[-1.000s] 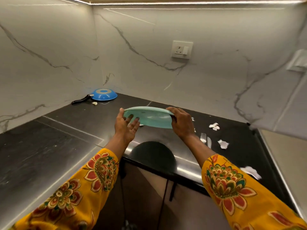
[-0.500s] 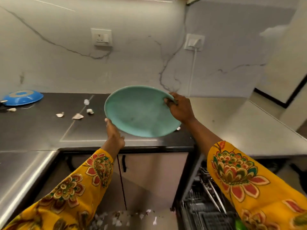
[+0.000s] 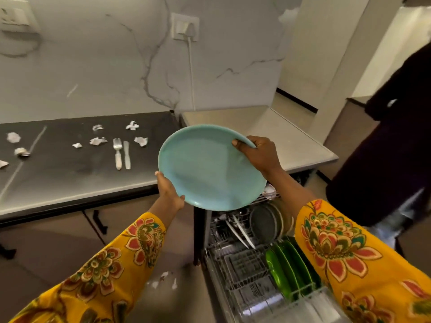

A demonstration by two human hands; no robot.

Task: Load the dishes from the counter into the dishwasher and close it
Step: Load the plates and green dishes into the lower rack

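Gripping teal plate (image 3: 210, 169) by opposite rims, left hand (image 3: 169, 191), right hand (image 3: 260, 155), above dishwasher rack (image 3: 245, 271)

Teal plate (image 3: 211, 167) carried right off the counter, now tilted above the open dishwasher rack (image 3: 245, 264)

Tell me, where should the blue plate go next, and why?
Probably down into the open dishwasher rack, on edge beside the green plates. Both hands, left hand and right hand, hold the blue plate just above the rack, and bare slots show left of the green ones.
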